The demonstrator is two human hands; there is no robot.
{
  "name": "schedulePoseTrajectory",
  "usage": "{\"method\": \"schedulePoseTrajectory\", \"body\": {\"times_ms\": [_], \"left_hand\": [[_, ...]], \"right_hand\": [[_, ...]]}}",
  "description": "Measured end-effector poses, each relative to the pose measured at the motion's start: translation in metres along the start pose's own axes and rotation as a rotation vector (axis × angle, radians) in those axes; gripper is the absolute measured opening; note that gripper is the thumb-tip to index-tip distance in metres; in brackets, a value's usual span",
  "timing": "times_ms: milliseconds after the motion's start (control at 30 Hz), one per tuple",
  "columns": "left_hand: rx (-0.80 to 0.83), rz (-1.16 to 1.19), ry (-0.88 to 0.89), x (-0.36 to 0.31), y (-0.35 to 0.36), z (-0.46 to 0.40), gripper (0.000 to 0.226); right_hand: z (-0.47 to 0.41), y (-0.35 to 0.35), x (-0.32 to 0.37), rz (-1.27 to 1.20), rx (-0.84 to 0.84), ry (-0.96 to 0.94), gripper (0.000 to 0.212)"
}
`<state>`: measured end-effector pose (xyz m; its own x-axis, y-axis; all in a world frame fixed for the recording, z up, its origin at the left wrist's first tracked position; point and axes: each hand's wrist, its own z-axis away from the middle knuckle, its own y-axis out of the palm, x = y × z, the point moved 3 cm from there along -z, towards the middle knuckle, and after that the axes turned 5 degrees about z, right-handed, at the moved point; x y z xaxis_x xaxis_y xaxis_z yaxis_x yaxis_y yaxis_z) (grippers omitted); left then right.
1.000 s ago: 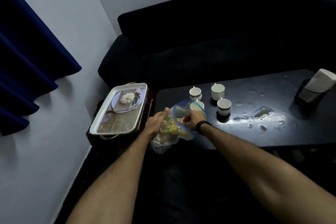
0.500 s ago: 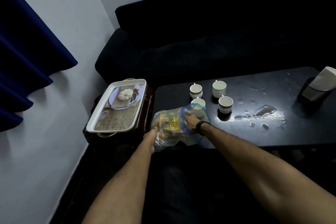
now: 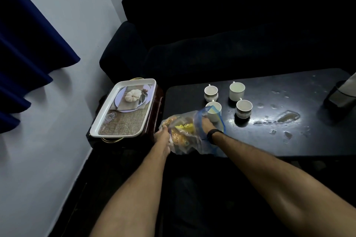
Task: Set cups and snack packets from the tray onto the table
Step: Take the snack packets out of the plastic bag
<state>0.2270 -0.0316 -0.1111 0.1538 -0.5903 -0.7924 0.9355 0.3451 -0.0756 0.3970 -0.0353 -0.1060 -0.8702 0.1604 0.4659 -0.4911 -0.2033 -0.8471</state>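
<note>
A clear zip bag (image 3: pixel 185 134) stuffed with snack packets lies at the near left corner of the black table (image 3: pixel 269 140). My left hand (image 3: pixel 162 136) grips the bag's left end. My right hand (image 3: pixel 207 126), with a black band on the wrist, reaches into the bag's blue-edged mouth; its fingers are hidden inside. Several white cups stand on the table: one (image 3: pixel 211 92) at the back left, one (image 3: pixel 237 91) at the back right, one (image 3: pixel 244 108) in front, and one (image 3: pixel 214 109) right behind the bag. The white tray (image 3: pixel 107 115) with a pumpkin picture sits to the left.
The tray rests on a dark side stand against the wall. A dark sofa (image 3: pixel 212 44) runs behind the table. Water puddles (image 3: pixel 288 116) spread over the table's middle. A dark holder with a white packet (image 3: pixel 341 94) stands at the far right. A blue curtain (image 3: pixel 23 44) hangs at the left.
The bag has come down from above the table corner and now lies flat. My right hand has pushed into its mouth while my left hand slid to the bag's left end.
</note>
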Motion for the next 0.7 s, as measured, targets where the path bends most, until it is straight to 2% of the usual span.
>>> {"method": "schedulePoseTrajectory", "body": {"times_ms": [67,167,233,300,400,500,700], "left_hand": [[-0.047,0.048,0.038,-0.006,0.000,-0.001,0.032],[-0.071,0.116,0.090,-0.018,-0.001,0.002,0.035],[-0.085,0.204,0.100,-0.025,-0.002,0.004,0.035],[-0.104,0.292,0.076,-0.028,-0.004,0.005,0.034],[-0.159,0.312,-0.009,-0.020,-0.016,0.007,0.036],[-0.167,0.344,-0.114,-0.005,-0.024,0.013,0.041],[-0.201,0.509,-0.110,-0.006,-0.023,0.018,0.042]], "right_hand": [[-0.002,-0.017,-0.008,0.029,-0.023,-0.068,0.035],[0.004,-0.045,-0.007,-0.183,-0.061,-0.164,0.026],[0.010,-0.064,-0.011,-0.316,-0.110,-0.202,0.033],[0.014,-0.084,-0.020,-0.453,-0.128,-0.141,0.045],[0.016,-0.109,-0.032,-0.588,-0.182,-0.075,0.045],[0.010,-0.125,-0.041,-0.579,-0.265,-0.015,0.045],[-0.012,-0.113,-0.032,-0.536,-0.194,0.051,0.040]]}}
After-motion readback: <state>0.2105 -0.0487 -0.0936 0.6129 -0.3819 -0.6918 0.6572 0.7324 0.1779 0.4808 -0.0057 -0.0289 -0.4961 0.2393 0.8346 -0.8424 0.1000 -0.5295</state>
